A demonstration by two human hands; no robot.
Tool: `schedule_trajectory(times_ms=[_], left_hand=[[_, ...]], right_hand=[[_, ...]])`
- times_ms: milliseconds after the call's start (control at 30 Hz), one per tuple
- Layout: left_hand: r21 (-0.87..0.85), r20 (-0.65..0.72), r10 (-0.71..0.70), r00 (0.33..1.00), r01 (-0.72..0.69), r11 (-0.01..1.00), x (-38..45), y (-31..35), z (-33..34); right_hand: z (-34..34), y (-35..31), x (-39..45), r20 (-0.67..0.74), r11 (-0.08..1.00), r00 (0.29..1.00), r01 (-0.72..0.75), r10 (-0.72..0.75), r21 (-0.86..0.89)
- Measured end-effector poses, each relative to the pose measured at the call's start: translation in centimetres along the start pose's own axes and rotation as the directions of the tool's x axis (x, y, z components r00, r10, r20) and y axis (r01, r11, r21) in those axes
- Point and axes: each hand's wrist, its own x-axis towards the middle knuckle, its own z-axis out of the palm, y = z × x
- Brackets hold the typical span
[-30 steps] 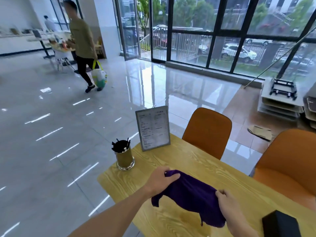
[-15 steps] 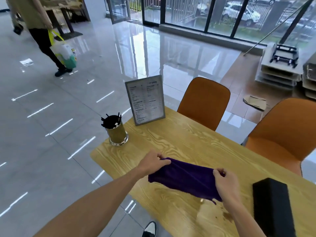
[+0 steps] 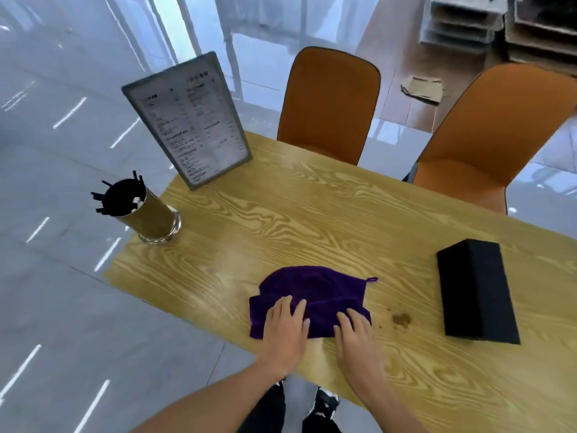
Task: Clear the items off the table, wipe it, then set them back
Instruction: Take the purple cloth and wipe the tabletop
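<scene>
A purple cloth lies folded on the wooden table near its front edge. My left hand presses flat on the cloth's left part with straight fingers. My right hand rests beside it, fingertips on the cloth's right part. A framed menu stand stands upright at the table's far left corner. A gold cup of black sticks sits at the left edge. A black box lies at the right. A small brown stain marks the wood between cloth and box.
Two orange chairs stand at the far side of the table. Grey shiny floor lies to the left. Stacked trays and flat cardboard are on the floor beyond the chairs. My shoes show below the table edge.
The cloth, held stretched between both hands before, now lies folded flat on the table with both hands pressing it. My view has tilted down, and the walking person has left the frame.
</scene>
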Motion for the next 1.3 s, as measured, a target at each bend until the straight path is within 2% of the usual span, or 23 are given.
schedule_trajectory(times_ms=[100,200,333,433,533,833,967,1067,1300], left_hand=[[0.018,0.057,-0.082,0.995,0.081,0.997,0.2,0.0,2.0],[0.012,0.064,-0.101,0.993,0.101,0.995,0.5,-0.5,3.2],[0.044,0.082,-0.001,0.997,-0.003,0.999,-0.4,-1.7,4.1],[0.009,0.083,0.092,0.992,-0.093,0.996,-2.6,-2.5,4.8],[0.002,0.112,0.125,0.986,-0.127,0.992,-3.1,-3.1,4.9],[0.009,0.108,0.241,0.965,-0.243,0.97,7.1,-3.6,2.8],[-0.071,0.065,0.207,0.976,-0.203,0.977,13.0,-3.7,1.7],[-0.013,0.072,0.213,0.974,-0.213,0.977,16.8,-3.4,0.9],[-0.025,0.084,0.227,0.97,-0.225,0.974,18.1,-3.4,0.4]], right_hand=[[1.3,-0.2,1.1,0.08,1.0,0.997,-0.004,0.006,-0.023],[3.3,0.7,2.1,0.126,0.999,0.992,0.007,0.0,-0.054],[5.3,1.7,0.9,0.125,0.998,0.992,-0.018,0.025,-0.057],[6.2,0.7,-2.0,0.137,0.996,0.986,-0.091,0.093,-0.02],[6.8,-0.4,-3.6,0.135,0.989,0.98,-0.145,0.145,-0.006],[5.2,0.9,6.4,0.144,0.994,0.984,-0.105,0.11,-0.038],[4.2,1.5,11.8,0.12,0.996,0.989,-0.091,0.092,-0.016],[3.3,1.9,15.3,0.124,0.996,0.988,-0.086,0.086,-0.009],[2.4,1.6,16.6,0.161,0.994,0.982,-0.104,0.098,0.031]])
